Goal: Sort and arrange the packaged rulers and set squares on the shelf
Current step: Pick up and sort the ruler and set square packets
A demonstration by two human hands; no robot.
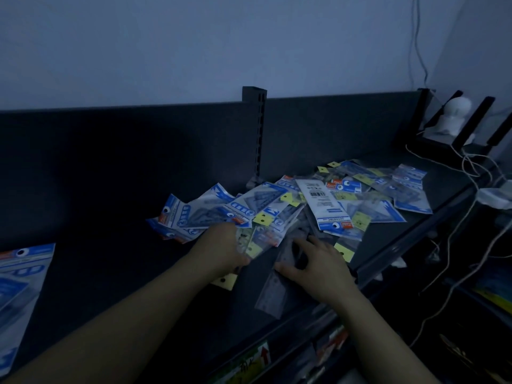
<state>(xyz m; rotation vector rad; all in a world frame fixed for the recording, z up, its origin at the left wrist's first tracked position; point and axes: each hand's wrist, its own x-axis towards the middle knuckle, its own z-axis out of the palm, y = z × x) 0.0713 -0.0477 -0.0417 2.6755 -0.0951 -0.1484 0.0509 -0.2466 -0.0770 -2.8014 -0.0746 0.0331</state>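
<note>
Hands rest in the heap of blue-and-white plastic ruler and set-square packets [277, 206] on the dark metal shelf [110, 259]: the left hand [224, 245] with fingers buried among packets, grip unclear; the right hand [318, 261] with fingers spread flat on clear long ruler packets [273, 295] near the front edge. Bare shelf lies leftward. Packets overlap beyond counting.

Pale wall [194, 45], black slotted upright [255, 128], small white round-headed device [455, 113], tangled white cables [471, 169]

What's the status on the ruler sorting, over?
Left hand at packet pile, grip unclear. Right hand flat on clear ruler packets. Pile unsorted on shelf; cables at right edge.
</note>
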